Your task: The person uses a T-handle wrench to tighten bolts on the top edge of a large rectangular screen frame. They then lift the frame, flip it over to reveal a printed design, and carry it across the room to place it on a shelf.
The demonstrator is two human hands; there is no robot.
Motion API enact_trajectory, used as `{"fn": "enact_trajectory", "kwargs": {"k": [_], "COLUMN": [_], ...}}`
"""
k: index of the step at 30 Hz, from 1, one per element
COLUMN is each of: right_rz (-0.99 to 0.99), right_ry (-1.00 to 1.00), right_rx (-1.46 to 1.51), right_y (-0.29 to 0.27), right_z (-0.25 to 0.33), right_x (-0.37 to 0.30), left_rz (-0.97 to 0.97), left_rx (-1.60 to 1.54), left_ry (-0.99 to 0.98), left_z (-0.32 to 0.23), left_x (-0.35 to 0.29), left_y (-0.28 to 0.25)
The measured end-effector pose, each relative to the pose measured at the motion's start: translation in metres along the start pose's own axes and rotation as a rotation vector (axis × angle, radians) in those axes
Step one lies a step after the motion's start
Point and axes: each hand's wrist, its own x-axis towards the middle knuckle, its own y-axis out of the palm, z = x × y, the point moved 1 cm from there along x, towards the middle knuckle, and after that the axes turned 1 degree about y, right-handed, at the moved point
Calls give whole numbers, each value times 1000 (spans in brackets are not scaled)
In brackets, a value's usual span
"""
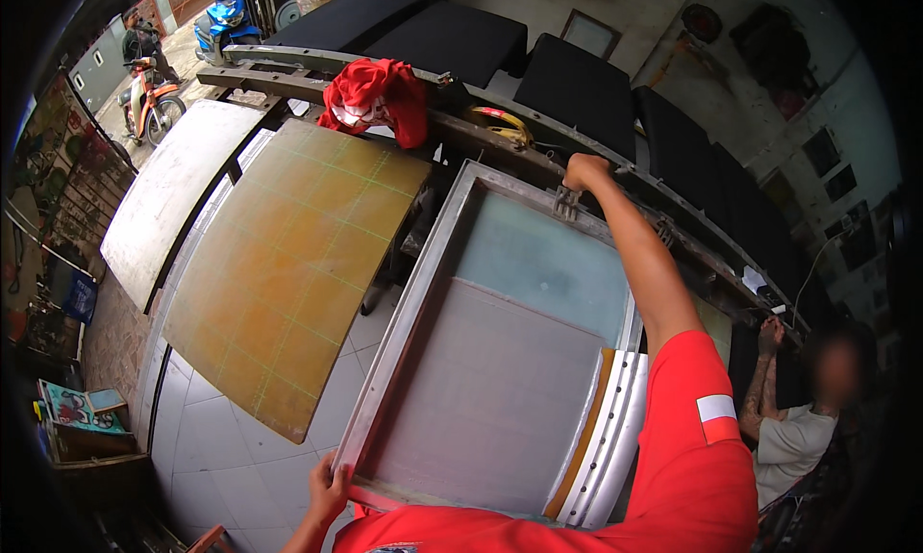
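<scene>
A large metal-framed printing screen [392, 334] lies tilted in front of me, with grey mesh in its near part and a pale blue-green area at its far end. My left hand [330, 488] grips the frame's near left corner, thumb on top. At the far side my right hand [585, 172] is closed at a metal clamp [566, 203] on the frame's far edge; its fingertips are partly hidden. Inside the screen, along the right side, rests a wide squeegee [606, 439] with a brown blade and a bolted, silvery holder. My red sleeve and arm cover part of the frame's right side.
Left of the screen are a yellowish board [288, 264] with green grid lines and a white board [183, 192]. A red cloth [377, 101] hangs on the far rail, near a yellow-handled tool [505, 125]. Black panels [586, 91] stand behind. Another person [793, 447] is at the right.
</scene>
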Motion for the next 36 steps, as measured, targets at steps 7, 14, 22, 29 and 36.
{"fn": "enact_trajectory", "kwargs": {"k": [7, 14, 22, 29, 36], "right_rz": [-66, -350, -419, -455, -488], "right_ry": [-43, -424, -675, -755, -603], "right_rx": [81, 23, -27, -113, -56], "right_y": [7, 13, 16, 26, 34], "right_z": [-8, -51, -65, -62, -57], "right_x": [3, -30, -39, -33, -22], "left_rz": [11, -1, 27, 12, 1], "left_rx": [18, -40, 35, -15, 0], "left_ry": [-24, 7, 20, 25, 28], "left_z": [7, 5, 0, 19, 15], "left_x": [1, 1, 4, 3, 1], "left_y": [-3, 1, -2, 0, -1]}}
